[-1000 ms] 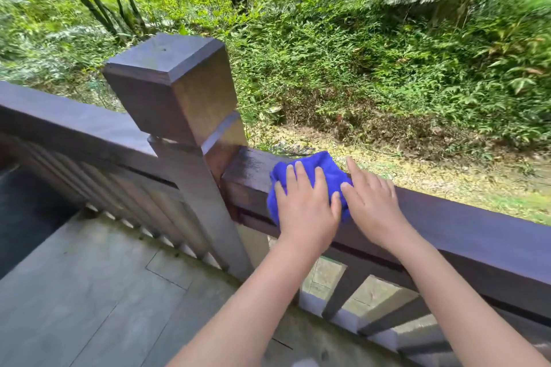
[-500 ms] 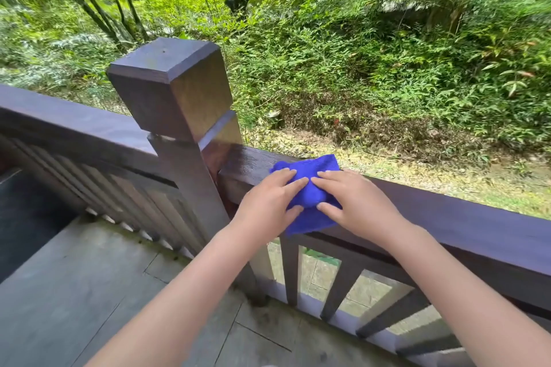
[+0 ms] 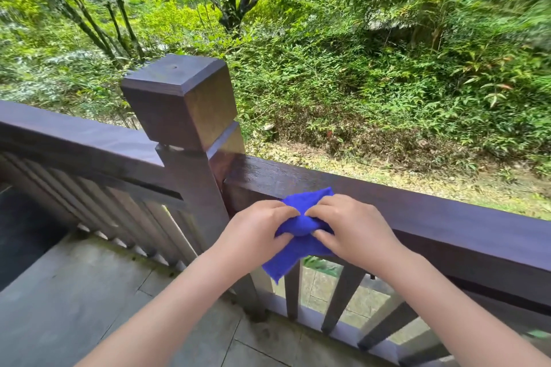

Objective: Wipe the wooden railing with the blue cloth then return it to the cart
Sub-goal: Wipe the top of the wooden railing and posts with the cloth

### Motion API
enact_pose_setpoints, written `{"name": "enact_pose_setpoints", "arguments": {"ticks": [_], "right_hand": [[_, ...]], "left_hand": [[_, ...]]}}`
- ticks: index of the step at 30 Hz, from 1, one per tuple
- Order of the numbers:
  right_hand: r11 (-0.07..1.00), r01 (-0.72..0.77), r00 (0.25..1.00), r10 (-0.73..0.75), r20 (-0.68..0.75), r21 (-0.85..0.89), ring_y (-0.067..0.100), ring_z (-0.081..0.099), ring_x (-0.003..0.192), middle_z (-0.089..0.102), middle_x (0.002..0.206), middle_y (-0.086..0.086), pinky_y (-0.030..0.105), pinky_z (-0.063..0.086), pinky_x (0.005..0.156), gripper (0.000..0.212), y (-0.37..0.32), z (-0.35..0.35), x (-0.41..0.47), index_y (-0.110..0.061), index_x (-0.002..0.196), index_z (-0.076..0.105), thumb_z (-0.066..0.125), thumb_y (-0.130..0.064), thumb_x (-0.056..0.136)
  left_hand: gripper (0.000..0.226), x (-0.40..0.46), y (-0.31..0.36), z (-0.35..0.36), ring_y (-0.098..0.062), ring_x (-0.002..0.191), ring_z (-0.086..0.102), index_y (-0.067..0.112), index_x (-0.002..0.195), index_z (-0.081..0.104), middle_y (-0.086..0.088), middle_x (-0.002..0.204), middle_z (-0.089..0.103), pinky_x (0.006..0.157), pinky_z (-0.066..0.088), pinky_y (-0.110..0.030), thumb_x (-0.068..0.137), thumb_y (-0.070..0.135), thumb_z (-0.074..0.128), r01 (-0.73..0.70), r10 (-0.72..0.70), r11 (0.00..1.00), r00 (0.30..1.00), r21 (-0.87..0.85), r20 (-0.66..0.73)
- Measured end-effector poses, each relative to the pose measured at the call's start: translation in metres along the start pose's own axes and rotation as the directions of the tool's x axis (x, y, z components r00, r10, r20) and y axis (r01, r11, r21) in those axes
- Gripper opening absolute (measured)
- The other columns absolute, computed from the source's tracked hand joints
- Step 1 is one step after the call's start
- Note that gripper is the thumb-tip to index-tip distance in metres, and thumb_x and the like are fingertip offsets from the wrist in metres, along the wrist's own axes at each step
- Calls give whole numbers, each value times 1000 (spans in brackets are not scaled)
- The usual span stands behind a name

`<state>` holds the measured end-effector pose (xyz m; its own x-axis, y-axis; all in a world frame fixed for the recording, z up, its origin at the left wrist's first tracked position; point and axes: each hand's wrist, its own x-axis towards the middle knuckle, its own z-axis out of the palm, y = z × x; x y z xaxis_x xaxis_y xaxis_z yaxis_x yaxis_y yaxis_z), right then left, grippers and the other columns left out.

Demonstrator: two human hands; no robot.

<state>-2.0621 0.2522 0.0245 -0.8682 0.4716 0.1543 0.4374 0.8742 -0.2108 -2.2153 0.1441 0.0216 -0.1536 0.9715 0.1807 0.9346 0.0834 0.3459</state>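
The blue cloth is bunched between both hands, just in front of the dark wooden railing. My left hand pinches its left side and my right hand pinches its right side. One corner of the cloth hangs down over the balusters, and its top edge still touches the near face of the rail. The rail's top looks wet and shiny near the post. No cart is in view.
A square corner post with a thick cap stands left of the hands. A second rail section runs off to the left. Grey stone floor tiles lie below. Dense green plants and a dirt slope lie beyond the railing.
The cloth has come off the rail top and toward me. Both hands went from lying flat on it to gathering and pinching it. My view has tilted up and back.
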Motion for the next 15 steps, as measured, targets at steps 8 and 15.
{"name": "enact_pose_setpoints", "arguments": {"ticks": [8,15], "right_hand": [[970,-188,982,183,47,153,10,56,91,65,94,-13,31,45,69,19,-9,-37,-37,-35,95,55,53,-34,76],[870,-450,892,449,51,202,8,57,79,67,84,-16,34,49,71,14,8,-75,-107,-33,86,57,59,-31,72]], "left_hand": [[27,18,18,-27,12,67,47,28,99,65,11,81,65,58,34,-4,73,28,62,-167,192,977,960,-133,202],[23,46,90,-18,-4,72,48,25,96,66,9,84,67,59,34,-6,74,26,60,-405,451,891,838,-205,307]]}}
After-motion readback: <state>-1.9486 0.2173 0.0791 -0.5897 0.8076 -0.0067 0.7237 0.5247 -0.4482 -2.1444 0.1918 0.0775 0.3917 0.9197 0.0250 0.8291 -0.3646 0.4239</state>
